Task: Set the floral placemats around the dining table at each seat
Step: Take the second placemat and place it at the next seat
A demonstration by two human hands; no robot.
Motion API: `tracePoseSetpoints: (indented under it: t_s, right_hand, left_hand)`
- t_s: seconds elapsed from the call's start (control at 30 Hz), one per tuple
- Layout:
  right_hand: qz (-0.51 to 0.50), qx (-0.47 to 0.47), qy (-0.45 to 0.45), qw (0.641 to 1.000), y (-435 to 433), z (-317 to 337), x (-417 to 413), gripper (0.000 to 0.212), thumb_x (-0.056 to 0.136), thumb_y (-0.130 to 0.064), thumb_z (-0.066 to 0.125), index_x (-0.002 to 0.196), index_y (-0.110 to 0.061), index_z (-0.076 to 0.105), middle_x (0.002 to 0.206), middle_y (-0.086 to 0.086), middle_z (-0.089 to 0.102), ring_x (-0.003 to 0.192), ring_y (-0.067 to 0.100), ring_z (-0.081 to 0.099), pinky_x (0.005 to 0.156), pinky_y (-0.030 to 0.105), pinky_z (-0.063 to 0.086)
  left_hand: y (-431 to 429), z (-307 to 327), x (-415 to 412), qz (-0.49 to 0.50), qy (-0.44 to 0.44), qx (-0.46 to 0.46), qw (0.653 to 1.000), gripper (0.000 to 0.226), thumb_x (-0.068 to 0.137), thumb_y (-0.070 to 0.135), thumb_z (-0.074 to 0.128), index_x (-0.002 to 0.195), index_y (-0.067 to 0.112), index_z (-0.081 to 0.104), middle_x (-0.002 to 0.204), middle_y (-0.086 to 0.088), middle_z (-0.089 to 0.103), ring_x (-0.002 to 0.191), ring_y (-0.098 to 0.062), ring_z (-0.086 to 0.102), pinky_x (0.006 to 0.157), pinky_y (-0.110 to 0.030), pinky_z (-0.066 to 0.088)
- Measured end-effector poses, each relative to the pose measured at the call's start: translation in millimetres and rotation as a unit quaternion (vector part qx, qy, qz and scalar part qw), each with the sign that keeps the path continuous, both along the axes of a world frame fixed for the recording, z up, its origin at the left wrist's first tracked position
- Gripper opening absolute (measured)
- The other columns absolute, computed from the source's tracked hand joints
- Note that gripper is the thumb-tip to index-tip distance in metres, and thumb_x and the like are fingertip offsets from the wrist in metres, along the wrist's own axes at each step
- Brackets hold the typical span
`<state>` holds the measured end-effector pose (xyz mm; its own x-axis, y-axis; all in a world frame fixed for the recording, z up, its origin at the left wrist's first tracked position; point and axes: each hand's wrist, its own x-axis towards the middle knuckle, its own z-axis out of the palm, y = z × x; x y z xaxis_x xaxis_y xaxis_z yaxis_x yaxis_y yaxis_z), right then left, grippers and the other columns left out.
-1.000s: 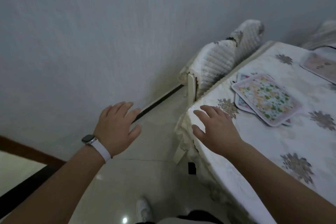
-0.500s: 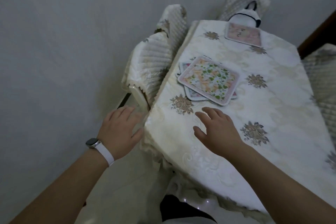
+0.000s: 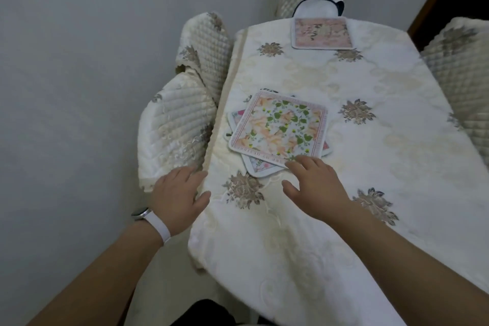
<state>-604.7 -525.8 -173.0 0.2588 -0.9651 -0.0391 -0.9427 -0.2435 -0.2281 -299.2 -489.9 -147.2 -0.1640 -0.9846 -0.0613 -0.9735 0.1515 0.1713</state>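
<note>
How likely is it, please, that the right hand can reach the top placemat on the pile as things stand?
Probably yes: the right hand is open over the tablecloth, its fingertips at the near edge of the top placemat, with nothing between them.

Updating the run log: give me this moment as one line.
right hand: open, fingertips at near edge of placemat stack | left hand: open, beside table edge | far-end placemat: laid | lifted: none
</note>
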Motion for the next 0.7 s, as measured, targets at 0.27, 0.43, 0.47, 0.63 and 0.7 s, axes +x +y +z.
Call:
tracePoseSetpoints:
  t_s: [0.27, 0.43, 0.47, 0.63, 0.7]
  right_hand:
    - [-0.104, 0.045, 0.016, 0.993, -37, -37, -18, 0.046, 0.087, -0.045, 0.050, 0.127, -0.023, 0.057, 0.133, 0.002, 0.056, 0.117, 0.027, 0.051, 0.092, 0.042, 0.043]
    - [-0.169, 0.084, 0.019, 0.982, -58, -56, -16, 0.048, 0.087, -0.046, 0.047, 0.128, -0.022, 0.055, 0.131, 0.002, 0.055, 0.114, 0.026, 0.050, 0.089, 0.039, 0.043]
    - [-0.183, 0.097, 0.016, 0.978, -63, -60, -16, 0.048, 0.088, -0.047, 0.046, 0.127, -0.021, 0.055, 0.130, 0.003, 0.054, 0.113, 0.026, 0.050, 0.087, 0.039, 0.044]
    - [-0.253, 0.162, -0.028, 0.953, -98, -80, -19, 0.046, 0.090, -0.045, 0.046, 0.128, -0.019, 0.050, 0.129, 0.005, 0.049, 0.110, 0.027, 0.048, 0.082, 0.039, 0.045]
    - [-0.270, 0.179, -0.045, 0.945, -111, -86, -20, 0.045, 0.090, -0.045, 0.046, 0.126, -0.018, 0.050, 0.127, 0.006, 0.049, 0.110, 0.027, 0.048, 0.083, 0.040, 0.046]
  left_hand:
    - [-112, -45, -8, -0.101, -0.013, 0.053, 0.993, 0.059, 0.087, 0.050, 0.039, 0.137, 0.021, 0.050, 0.142, -0.006, 0.049, 0.129, -0.026, 0.044, 0.102, -0.043, 0.038]
    - [-183, -79, -20, -0.153, -0.009, 0.087, 0.984, 0.050, 0.093, 0.044, 0.046, 0.138, 0.022, 0.046, 0.141, -0.002, 0.048, 0.125, -0.023, 0.045, 0.095, -0.039, 0.044]
    - [-196, -86, -22, -0.149, 0.001, 0.100, 0.984, 0.049, 0.093, 0.043, 0.047, 0.138, 0.021, 0.046, 0.139, -0.002, 0.049, 0.124, -0.023, 0.045, 0.094, -0.039, 0.044]
    - [-250, -114, -25, -0.105, 0.032, 0.169, 0.980, 0.053, 0.094, 0.044, 0.047, 0.139, 0.016, 0.044, 0.138, -0.008, 0.048, 0.123, -0.028, 0.046, 0.095, -0.038, 0.043]
    - [-265, -122, -27, -0.090, 0.041, 0.186, 0.977, 0.057, 0.093, 0.042, 0.050, 0.141, 0.013, 0.040, 0.141, -0.011, 0.045, 0.125, -0.029, 0.045, 0.097, -0.039, 0.042]
